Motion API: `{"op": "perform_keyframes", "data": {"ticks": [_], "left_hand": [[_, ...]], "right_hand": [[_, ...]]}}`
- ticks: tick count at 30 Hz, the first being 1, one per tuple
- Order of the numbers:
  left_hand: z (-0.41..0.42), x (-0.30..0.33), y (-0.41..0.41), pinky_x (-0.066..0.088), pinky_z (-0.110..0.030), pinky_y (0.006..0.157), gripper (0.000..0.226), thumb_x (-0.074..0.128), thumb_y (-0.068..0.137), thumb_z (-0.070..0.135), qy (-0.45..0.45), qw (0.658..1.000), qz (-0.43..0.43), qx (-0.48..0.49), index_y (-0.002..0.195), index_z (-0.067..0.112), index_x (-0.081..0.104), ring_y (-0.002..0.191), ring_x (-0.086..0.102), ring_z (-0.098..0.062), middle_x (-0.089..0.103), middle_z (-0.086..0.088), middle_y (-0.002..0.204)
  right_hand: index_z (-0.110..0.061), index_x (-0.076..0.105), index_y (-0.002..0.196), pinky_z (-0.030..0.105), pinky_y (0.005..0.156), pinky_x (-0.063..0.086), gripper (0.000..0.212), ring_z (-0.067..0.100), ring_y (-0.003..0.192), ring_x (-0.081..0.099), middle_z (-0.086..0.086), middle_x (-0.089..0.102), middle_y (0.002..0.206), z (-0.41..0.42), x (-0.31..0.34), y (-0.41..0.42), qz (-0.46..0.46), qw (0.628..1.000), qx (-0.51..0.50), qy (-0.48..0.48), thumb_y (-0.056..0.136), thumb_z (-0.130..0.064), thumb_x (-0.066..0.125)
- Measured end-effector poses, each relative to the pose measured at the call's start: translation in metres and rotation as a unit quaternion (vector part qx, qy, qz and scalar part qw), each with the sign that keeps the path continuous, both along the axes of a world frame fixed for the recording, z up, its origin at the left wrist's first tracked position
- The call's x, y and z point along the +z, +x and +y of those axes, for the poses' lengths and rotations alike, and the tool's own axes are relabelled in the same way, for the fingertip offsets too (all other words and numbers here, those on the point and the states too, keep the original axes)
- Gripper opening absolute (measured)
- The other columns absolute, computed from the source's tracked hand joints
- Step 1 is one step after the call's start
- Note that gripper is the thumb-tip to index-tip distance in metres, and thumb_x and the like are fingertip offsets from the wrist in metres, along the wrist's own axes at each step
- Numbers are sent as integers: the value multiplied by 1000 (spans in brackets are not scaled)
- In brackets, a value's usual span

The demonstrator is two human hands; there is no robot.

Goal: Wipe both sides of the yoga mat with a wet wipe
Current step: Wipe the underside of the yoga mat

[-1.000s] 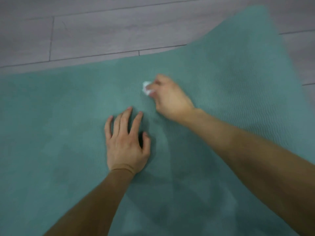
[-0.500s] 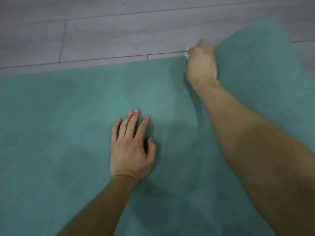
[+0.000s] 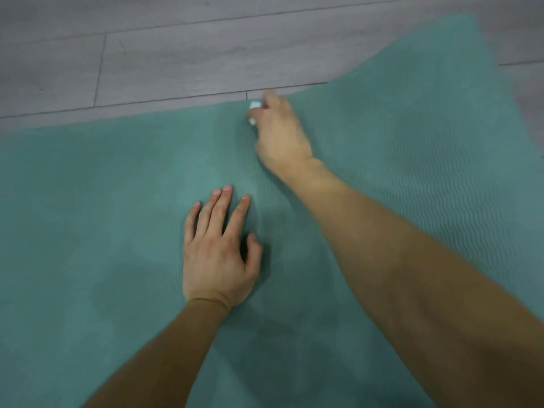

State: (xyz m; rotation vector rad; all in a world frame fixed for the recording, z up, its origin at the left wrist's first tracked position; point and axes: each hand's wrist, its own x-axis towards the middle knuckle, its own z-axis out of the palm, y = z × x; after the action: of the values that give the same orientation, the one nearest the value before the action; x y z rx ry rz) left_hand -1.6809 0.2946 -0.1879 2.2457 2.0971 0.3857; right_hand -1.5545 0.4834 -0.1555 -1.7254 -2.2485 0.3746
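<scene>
A teal yoga mat [image 3: 103, 201] lies spread on the floor and fills most of the view. Its right part curves up toward the far right. My right hand [image 3: 281, 136] reaches to the mat's far edge and is closed on a small crumpled white wet wipe [image 3: 253, 108], which pokes out at the fingertips and presses on the mat. My left hand [image 3: 219, 251] rests flat on the mat in the middle, palm down, fingers slightly apart, holding nothing.
Grey wood-look floor planks [image 3: 176, 60] run along the far side of the mat and show again at the far right edge [image 3: 527, 92].
My right hand with the wipe swept from near the left hand out to the mat's far edge, then drew back leftward along that edge. The left hand stayed planted.
</scene>
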Motion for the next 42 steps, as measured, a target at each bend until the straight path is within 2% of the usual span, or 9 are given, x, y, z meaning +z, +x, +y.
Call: {"op": "perform_keyframes", "data": {"ticks": [2, 8, 14, 23, 26, 29, 32, 37, 42], "left_hand": [[0, 0, 0, 24, -55, 127, 63, 48, 95, 38, 6, 1000, -1, -2, 155, 18, 52, 157, 33, -29, 39, -9, 167], [1, -2, -1, 23, -55, 127, 63, 47, 96, 39, 5, 1000, 1, -3, 155, 18, 51, 157, 33, -29, 39, -9, 167], [1, 0, -2, 23, -54, 127, 62, 46, 96, 38, -1, 1000, 5, -3, 155, 18, 51, 156, 34, -29, 40, -10, 166], [5, -5, -3, 23, -51, 127, 60, 50, 98, 57, 23, 1000, 1, -13, 148, 24, 56, 150, 39, -29, 46, -8, 159], [6, 0, 0, 35, -51, 115, 45, 52, 99, 50, 56, 997, 42, -18, 136, 25, 61, 129, 51, -34, 56, -10, 139], [-1, 5, 7, 45, -50, 87, 22, 49, 101, 32, 78, 982, 147, -89, 109, 17, 63, 100, 55, -37, 59, -13, 108], [-2, 18, 25, 48, -48, 71, 19, 49, 96, 15, 8, 979, 177, -103, 109, 9, 62, 98, 58, -43, 59, -20, 106], [-90, 31, 61, 47, -51, 99, 46, 51, 98, 25, -155, 978, 136, -25, 142, 11, 49, 135, 48, -39, 49, -17, 146], [-257, 44, 106, 45, -46, 99, 38, 64, 87, 31, -112, 982, 38, -146, 123, 17, 66, 114, 56, -35, 61, -10, 122]], "right_hand": [[-6, 70, 122, 46, 97, 48, 31, 32, 119, 51, 13, 52, 126, -5, -1, 4, -20, 996, 86, 4, 101, -2, 48], [-5, 68, 128, 46, 101, 46, 36, 37, 125, 49, 17, 49, 137, 27, -10, 108, -67, 971, -227, 33, 102, -1, 43], [-9, 72, 124, 46, 82, 53, 48, 34, 103, 54, 12, 56, 113, -131, -7, 72, 23, 998, -57, -3, 84, 6, 49], [-5, 77, 112, 39, 73, 50, 48, 36, 86, 56, 13, 57, 95, -224, -23, 130, 46, 980, -189, 43, 73, 20, 63], [-3, 74, 120, 44, 83, 51, 39, 39, 99, 57, 19, 59, 108, -218, -15, 130, 24, 986, -162, 35, 88, 11, 55], [-4, 67, 126, 44, 90, 46, 34, 36, 113, 52, 15, 57, 123, -234, -4, 128, -9, 988, -157, -3, 105, -5, 41], [-5, 64, 129, 45, 88, 48, 33, 34, 113, 52, 12, 56, 126, -296, 3, 124, -32, 991, -131, -18, 106, -8, 41], [-11, 75, 107, 43, 78, 51, 18, 34, 89, 59, 11, 62, 100, -430, 4, 133, -34, 993, -116, 3, 95, -15, 62], [-18, 79, 105, 42, 76, 51, 17, 32, 89, 59, 5, 64, 92, -535, 18, 154, 31, 992, -119, -39, 101, -21, 62]]}}
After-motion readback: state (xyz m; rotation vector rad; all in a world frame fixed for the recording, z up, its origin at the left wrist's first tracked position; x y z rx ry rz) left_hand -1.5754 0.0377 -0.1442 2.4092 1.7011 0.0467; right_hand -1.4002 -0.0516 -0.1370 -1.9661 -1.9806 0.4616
